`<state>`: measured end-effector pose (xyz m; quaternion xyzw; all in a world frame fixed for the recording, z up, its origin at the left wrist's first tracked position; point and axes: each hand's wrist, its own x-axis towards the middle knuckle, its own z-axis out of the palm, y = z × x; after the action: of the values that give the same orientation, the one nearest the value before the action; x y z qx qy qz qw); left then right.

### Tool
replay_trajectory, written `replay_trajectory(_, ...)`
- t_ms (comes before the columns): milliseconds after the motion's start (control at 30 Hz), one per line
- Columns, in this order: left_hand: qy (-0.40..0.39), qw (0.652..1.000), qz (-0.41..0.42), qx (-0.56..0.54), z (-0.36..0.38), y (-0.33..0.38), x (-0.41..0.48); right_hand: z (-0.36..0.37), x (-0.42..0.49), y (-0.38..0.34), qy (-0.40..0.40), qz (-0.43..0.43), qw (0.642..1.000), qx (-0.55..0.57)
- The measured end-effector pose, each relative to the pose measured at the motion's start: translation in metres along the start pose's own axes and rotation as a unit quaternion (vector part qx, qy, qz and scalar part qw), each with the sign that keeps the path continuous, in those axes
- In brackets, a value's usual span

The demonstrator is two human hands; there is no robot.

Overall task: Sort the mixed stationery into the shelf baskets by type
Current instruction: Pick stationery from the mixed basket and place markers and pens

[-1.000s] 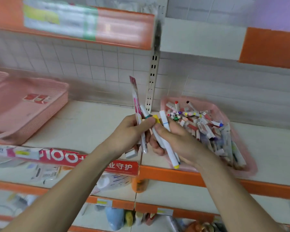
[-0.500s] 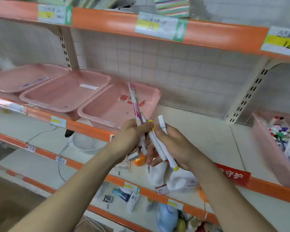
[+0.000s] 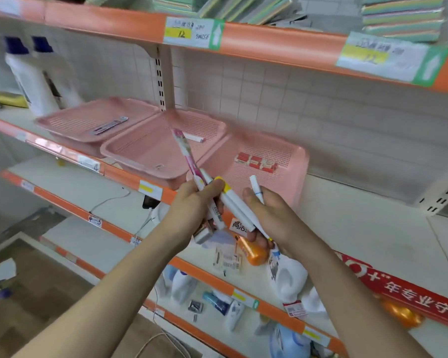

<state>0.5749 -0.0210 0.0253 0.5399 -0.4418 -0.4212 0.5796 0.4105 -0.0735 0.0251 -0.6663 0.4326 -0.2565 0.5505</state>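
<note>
— Where are the markers (image 3: 234, 204) held?
— In both hands: markers and a pink pen pack (image 3: 185, 153) are gripped by the left hand (image 3: 192, 208), one white marker (image 3: 256, 187) by the right hand (image 3: 274, 218), near three pink baskets (image 3: 140, 166).
— The step?
— Delivery is judged under way; each type must be matched to its basket. A white shelf (image 3: 360, 228) and tiled wall (image 3: 282, 99) are seen.

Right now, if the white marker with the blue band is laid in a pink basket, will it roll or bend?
Likely stiff: the marker stands straight out of the right hand, no sag. Probably light, held among other markers. Its round barrel may roll in the basket.
</note>
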Motion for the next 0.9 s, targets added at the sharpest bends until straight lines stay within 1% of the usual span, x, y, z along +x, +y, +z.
replay_trajectory(133,0.031,0.999,0.012,0.015,-0.022,0.001,0.014,0.011,0.029,-0.006,-0.015,0.011,1.000,0.002)
replay_trajectory(300,0.071,0.997,-0.004,0.025,-0.054,0.004,0.043,0.013,0.065,-0.015,-0.043,0.021,0.999,0.023)
replay_trajectory(400,0.083,0.996,-0.005,0.022,-0.070,0.005,0.058,0.011,0.086,-0.023,-0.044,-0.010,0.999,0.013)
replay_trajectory(533,0.099,0.994,-0.004,0.050,-0.095,0.000,0.076,0.018,0.111,-0.035,-0.009,-0.040,0.999,0.022)
replay_trajectory(633,0.104,0.994,-0.006,0.042,-0.119,-0.003,0.091,0.031,0.130,-0.041,0.012,-0.072,0.997,-0.020)
replay_trajectory(767,0.085,0.995,-0.002,0.050,-0.161,-0.006,0.119,0.056,0.157,-0.052,0.047,-0.122,0.989,-0.064)
replay_trajectory(833,0.081,0.996,-0.006,0.045,-0.183,-0.006,0.134,0.070,0.171,-0.055,0.077,-0.123,0.988,-0.061)
replay_trajectory(900,0.072,0.996,-0.016,0.044,-0.207,-0.005,0.148,0.091,0.185,-0.060,0.101,-0.106,0.988,-0.047)
